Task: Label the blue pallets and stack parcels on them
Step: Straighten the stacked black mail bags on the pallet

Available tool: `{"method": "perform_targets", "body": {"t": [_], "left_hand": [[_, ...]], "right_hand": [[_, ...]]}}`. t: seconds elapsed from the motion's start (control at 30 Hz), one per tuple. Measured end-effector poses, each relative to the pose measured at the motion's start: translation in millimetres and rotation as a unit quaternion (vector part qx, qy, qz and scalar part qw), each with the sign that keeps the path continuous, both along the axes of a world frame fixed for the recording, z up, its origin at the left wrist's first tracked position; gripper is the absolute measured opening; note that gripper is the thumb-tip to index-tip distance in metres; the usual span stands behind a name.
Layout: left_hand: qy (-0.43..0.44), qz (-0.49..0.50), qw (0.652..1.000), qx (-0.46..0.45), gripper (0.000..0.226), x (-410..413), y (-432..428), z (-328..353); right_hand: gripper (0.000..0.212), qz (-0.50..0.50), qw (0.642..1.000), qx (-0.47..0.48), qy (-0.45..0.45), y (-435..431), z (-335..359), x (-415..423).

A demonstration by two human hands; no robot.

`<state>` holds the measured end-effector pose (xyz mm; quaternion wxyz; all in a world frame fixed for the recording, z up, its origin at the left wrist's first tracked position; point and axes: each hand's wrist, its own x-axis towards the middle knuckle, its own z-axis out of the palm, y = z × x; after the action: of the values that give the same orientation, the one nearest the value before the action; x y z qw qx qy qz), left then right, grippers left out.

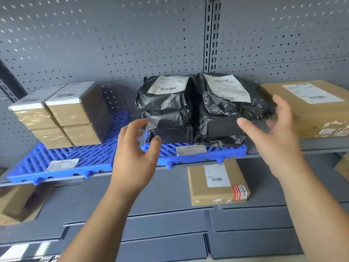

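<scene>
On left blue pallet (94,156): four taped brown boxes (73,114). On right blue pallet (226,151): black bagged parcels (217,112), labels up. Flanking these, left hand (136,157) and right hand (279,137), fingers spread, gripping nothing.

Nothing printed can be read; all of it is blurred. Above the left fingers (140,123), a white label (168,85) on a black parcel (164,103) shows only barcode bars. So does the second label (227,87), on the black parcel beyond the right fingers (245,126). Below those fingers, a small carton (198,186) bears a barcode label (217,174) and a red sticker (239,191) with illegible white characters. The left pallet label (62,164) and right pallet label (191,149) are blurred too.
</scene>
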<state>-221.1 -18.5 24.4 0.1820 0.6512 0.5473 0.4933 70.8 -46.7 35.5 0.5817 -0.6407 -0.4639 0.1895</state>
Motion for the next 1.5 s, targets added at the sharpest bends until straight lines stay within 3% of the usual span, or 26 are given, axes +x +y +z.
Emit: {"method": "perform_targets", "body": {"t": [0.1, 0.27, 0.4, 0.5, 0.57, 0.87, 1.13, 1.5], "left_hand": [[-0.064, 0.012, 0.998, 0.001, 0.036, -3.6, 16.2, 1.5], [-0.193, 0.043, 0.980, -0.023, 0.058, -9.0, 55.8, -0.8], [-0.249, -0.075, 0.962, -0.077, 0.067, -20.4, 89.0, -6.1], [-0.213, -0.247, 0.940, -0.100, 0.086, -25.9, 106.8, -13.9], [-0.156, -0.308, 0.934, -0.096, 0.091, -25.0, 111.6, -21.2], [-0.030, -0.240, 0.967, -0.075, 0.094, -25.7, 130.4, -30.1], [-0.042, -0.271, 0.957, -0.100, 0.093, -36.6, 143.0, -29.3], [-0.067, -0.299, 0.944, -0.123, 0.095, -38.5, 149.4, -32.6]], "right_hand": [[0.106, 0.027, 0.999, -0.001, 0.030, 16.6, -3.1, 4.9], [0.121, 0.067, 0.998, -0.001, 0.018, 36.8, -19.0, -0.5], [0.119, 0.071, 0.997, 0.021, -0.008, 52.7, -24.1, -4.7], [0.117, 0.072, 0.996, 0.021, -0.044, 61.3, -28.6, -5.0], [0.114, 0.078, 0.995, 0.015, -0.061, 65.2, -31.0, -3.7], [0.102, 0.108, 0.988, -0.012, -0.111, 87.7, -32.0, 0.1], [0.118, 0.151, 0.970, -0.064, -0.182, 100.6, -29.2, 11.3], [0.115, 0.166, 0.966, -0.025, -0.197, 110.6, -37.5, 9.9]]}}
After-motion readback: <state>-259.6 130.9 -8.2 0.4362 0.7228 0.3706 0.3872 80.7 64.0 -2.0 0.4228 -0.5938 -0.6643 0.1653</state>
